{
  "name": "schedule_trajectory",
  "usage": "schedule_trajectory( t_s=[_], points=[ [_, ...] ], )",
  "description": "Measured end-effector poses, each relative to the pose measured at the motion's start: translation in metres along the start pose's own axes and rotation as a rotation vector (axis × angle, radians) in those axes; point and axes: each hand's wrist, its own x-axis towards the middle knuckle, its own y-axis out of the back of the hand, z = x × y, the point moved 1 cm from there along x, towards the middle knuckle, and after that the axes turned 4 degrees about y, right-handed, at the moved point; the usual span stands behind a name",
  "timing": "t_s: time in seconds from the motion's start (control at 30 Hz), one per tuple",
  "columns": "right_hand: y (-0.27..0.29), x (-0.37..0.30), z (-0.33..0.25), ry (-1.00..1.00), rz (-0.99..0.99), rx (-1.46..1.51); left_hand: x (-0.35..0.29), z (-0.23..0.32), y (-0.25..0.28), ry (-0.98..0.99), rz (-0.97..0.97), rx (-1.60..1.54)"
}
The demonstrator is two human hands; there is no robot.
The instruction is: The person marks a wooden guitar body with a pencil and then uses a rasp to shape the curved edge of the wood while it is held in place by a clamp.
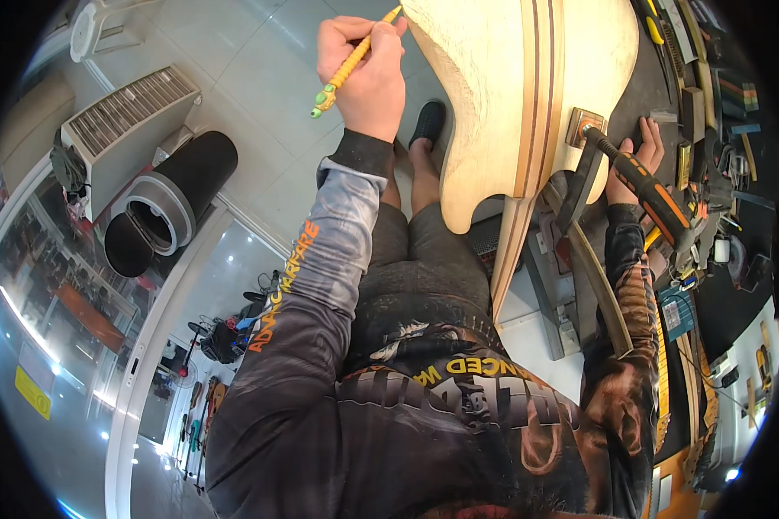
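My left hand (pixel 368 82) is closed round a yellow pencil (pixel 352 65) with a green figure on its end. The pencil's point is at the left edge of a pale wooden guitar body (pixel 485 78), whose middle carries dark lengthwise stripes and runs on into a neck (pixel 511 251). A bar clamp with a black and orange handle (pixel 647 186) presses on the body through a small wooden pad (pixel 577 130). Partly hidden behind that handle, my right hand (pixel 647 149) rests on the dark bench beside the body, with its fingers stretched out.
Tools and wood strips crowd the dark bench (pixel 666 86) on the right. To the left stand a black cylindrical bin (pixel 195 173), a grey slatted unit (pixel 130 112) and a white chair (pixel 86 30) on the tiled floor. A glass sliding door frame (pixel 134 389) is at lower left.
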Motion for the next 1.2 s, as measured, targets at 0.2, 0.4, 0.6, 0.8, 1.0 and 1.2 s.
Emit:
schedule_trajectory(
  t_s=[0.2, 0.4, 0.6, 0.8, 1.0, 1.2],
  points=[
    [0.0, 0.001, 0.001, 0.006, -0.007, -0.013, -0.001, -0.005, 0.009, -0.104, -0.119, 0.267],
    [0.0, 0.0, 0.001, 0.022, 0.007, 0.0, 0.0, -0.008, 0.006, -0.064, -0.082, 0.103],
    [-0.001, 0.001, 0.001, 0.043, 0.017, -0.021, -0.002, -0.01, 0.01, -0.046, -0.074, 0.087],
    [-0.002, 0.002, 0.001, 0.031, 0.038, 0.006, -0.007, -0.017, 0.015, -0.1, -0.213, 0.201],
    [-0.003, 0.0, 0.002, 0.002, 0.031, -0.002, -0.009, -0.007, 0.009, -0.001, -0.104, 0.165],
    [0.0, 0.0, 0.003, 0.031, 0.032, -0.016, -0.01, -0.01, 0.01, -0.025, -0.177, 0.145]
  ],
)
